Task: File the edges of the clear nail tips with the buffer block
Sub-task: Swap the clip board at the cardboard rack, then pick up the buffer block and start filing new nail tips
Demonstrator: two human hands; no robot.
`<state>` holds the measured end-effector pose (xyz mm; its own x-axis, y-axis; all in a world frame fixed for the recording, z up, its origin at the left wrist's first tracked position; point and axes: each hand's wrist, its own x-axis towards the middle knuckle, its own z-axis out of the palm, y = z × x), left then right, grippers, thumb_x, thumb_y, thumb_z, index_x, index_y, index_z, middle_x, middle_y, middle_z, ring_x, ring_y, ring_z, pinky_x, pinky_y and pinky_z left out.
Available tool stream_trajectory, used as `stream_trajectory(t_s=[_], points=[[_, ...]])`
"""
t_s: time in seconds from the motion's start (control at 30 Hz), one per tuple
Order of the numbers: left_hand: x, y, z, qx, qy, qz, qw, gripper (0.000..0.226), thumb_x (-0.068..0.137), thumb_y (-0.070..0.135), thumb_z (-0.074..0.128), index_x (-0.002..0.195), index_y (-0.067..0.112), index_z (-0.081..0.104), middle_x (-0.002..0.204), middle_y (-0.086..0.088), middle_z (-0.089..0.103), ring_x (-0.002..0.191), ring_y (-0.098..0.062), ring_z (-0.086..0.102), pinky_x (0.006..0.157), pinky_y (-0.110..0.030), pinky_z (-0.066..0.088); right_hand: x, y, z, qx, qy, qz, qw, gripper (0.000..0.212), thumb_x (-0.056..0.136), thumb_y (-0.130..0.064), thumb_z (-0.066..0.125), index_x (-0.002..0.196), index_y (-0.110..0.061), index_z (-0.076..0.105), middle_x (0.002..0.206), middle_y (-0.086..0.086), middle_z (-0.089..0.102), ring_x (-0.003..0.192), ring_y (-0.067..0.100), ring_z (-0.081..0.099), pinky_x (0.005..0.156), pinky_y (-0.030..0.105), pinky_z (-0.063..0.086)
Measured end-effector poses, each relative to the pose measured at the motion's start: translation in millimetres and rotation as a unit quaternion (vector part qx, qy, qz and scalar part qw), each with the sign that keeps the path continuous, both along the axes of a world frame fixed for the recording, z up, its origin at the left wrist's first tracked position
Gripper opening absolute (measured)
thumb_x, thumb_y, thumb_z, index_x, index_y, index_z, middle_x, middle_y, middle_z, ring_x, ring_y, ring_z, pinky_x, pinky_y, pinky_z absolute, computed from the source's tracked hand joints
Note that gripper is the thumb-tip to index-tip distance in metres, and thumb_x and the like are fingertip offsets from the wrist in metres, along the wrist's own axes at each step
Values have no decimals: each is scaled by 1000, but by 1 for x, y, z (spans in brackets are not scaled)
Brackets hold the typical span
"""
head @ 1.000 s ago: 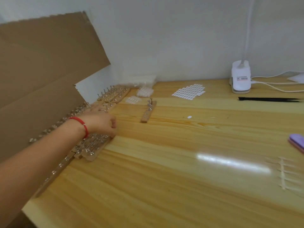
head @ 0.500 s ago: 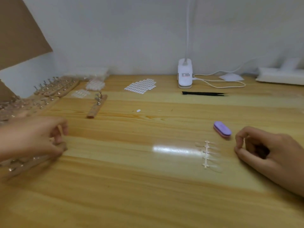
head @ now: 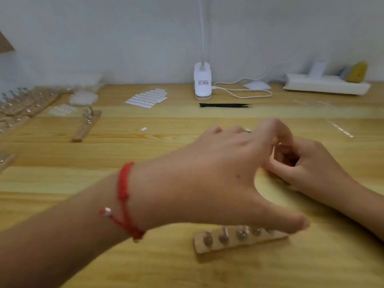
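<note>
Head view: the left hand [head: 228,175] reaches across the desk [head: 104,183], thumb spread wide from its fingers, above 1 wooden peg strip [head: 239,240] near the front edge. The right hand [head: 311,167] rests touching it, fingers curled; whether they pinch anything I cannot tell. The clear nail tips and buffer block are hidden behind both hands. Bare wood lies open to the left; black tweezers [head: 224,105] lie toward the back edge.

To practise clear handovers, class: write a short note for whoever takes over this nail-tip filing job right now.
Left hand: reaches across the table, thumb spread, nothing seen in it.
Right hand: fingers curled; whether it holds anything is hidden.
Pegged wooden strip lies nearest, by the left thumb.
Buffer block and nail tips are out of sight, perhaps behind the hands.
No filing visible; all of it seems left.
</note>
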<state>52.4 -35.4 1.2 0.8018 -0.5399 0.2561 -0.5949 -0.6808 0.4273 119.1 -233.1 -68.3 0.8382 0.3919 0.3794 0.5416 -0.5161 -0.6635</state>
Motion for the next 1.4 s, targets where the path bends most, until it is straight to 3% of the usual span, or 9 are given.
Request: stream_trajectory(t_s=[0.17, 0.27, 0.33, 0.47, 0.63, 0.77, 0.93, 1.2, 1.4], points=[[-10, 88, -9, -32, 53, 21, 998, 80, 60, 85, 60, 128, 48, 39, 115, 22, 62, 109, -8, 59, 78, -44, 46, 14, 0, -3, 84, 72, -48, 993, 19, 83, -4, 69, 75, -16, 57, 46, -10, 46, 43, 5, 38, 48, 12, 31], [-27, 93, -46, 24, 109, 63, 992, 96, 41, 87, 69, 123, 44, 47, 110, 17, 63, 107, -2, 58, 88, -25, 45, 16, 0, -4, 111, 92, -46, 989, 18, 84, -6, 69, 75, -16, 57, 46, -11, 47, 41, 4, 38, 45, 10, 30], [-32, 85, -65, 0, 137, 104, 985, 94, 27, 82, 75, 109, 44, 51, 98, 11, 64, 108, -2, 58, 80, -14, 44, 15, 2, -3, 100, 88, -36, 990, 18, 84, -5, 70, 74, -16, 57, 47, -11, 48, 43, 3, 38, 48, 11, 32], [-33, 60, -56, 46, 38, 38, 998, 57, 67, 61, 63, 114, 51, 35, 101, 29, 57, 102, 4, 51, 85, -11, 35, 14, 2, 0, 87, 78, -29, 993, 20, 84, -5, 70, 74, -17, 57, 47, -11, 48, 44, 3, 38, 50, 12, 32], [-17, 47, -49, -6, 91, -12, 996, 51, 70, 57, 64, 113, 46, 38, 102, 23, 57, 102, 0, 52, 85, -12, 38, 15, 1, -1, 86, 69, -41, 993, 18, 84, -4, 68, 77, -17, 59, 49, -9, 48, 45, 4, 38, 50, 14, 32], [10, 58, -52, -116, 128, 60, 983, 43, 73, 56, 58, 112, 45, 46, 100, 16, 56, 93, -6, 54, 79, -19, 45, 16, 3, -2, 87, 80, -33, 992, 18, 86, -2, 66, 78, -17, 61, 49, -9, 48, 43, 3, 38, 48, 12, 32], [50, 51, -49, 95, 123, 63, 986, 83, 59, 76, 64, 132, 53, 33, 109, 25, 36, 109, 7, 34, 95, -18, 34, 15, 2, 0, 87, 92, -27, 992, 21, 86, 1, 65, 76, -18, 62, 49, -8, 47, 43, 4, 38, 46, 13, 33], [58, 52, -45, 91, 21, 23, 995, 61, 55, 79, 65, 105, 44, 55, 106, 25, 45, 107, 3, 39, 93, -20, 37, 12, 4, 2, 75, 93, -30, 992, 16, 85, -5, 68, 84, -20, 64, 54, -6, 55, 43, 3, 41, 46, 12, 34], [57, 34, -23, 91, -175, -38, 980, 70, 60, 81, 62, 106, 29, 64, 114, 9, 50, 115, -11, 40, 99, -24, 34, 7, 10, 21, 193, 346, 70, 916, 61, 65, -51, 78, 122, -44, 55, 104, 12, 71, 70, 23, 54, 55, 24, 47]])
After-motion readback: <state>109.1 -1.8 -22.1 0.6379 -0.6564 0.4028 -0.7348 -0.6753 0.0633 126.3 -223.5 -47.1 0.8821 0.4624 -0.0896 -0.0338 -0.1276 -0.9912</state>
